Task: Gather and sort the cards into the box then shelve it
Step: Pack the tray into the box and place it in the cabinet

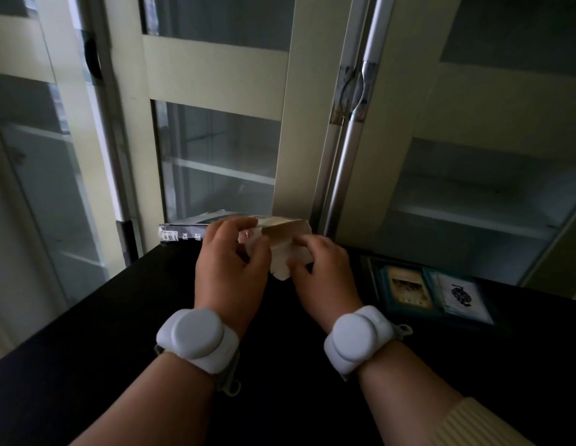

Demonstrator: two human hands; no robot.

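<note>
Both hands meet over the far middle of the black table [119, 317]. My left hand [230, 262] and my right hand [322, 268] together grip a pale stack of cards [282, 252], fingers curled round its edges; the stack is blurred and partly hidden by the fingers. A blue-green box [405, 288] lies open at the right of the table with a brown-faced card in its left side and white cards with a black mark [463, 294] in its right side.
A dark book [183, 230] lies at the table's far edge behind my left hand. Behind the table stands a cream cabinet with glass doors [216, 162] and a metal handle [354, 88]; its right side shows open shelves [473, 217].
</note>
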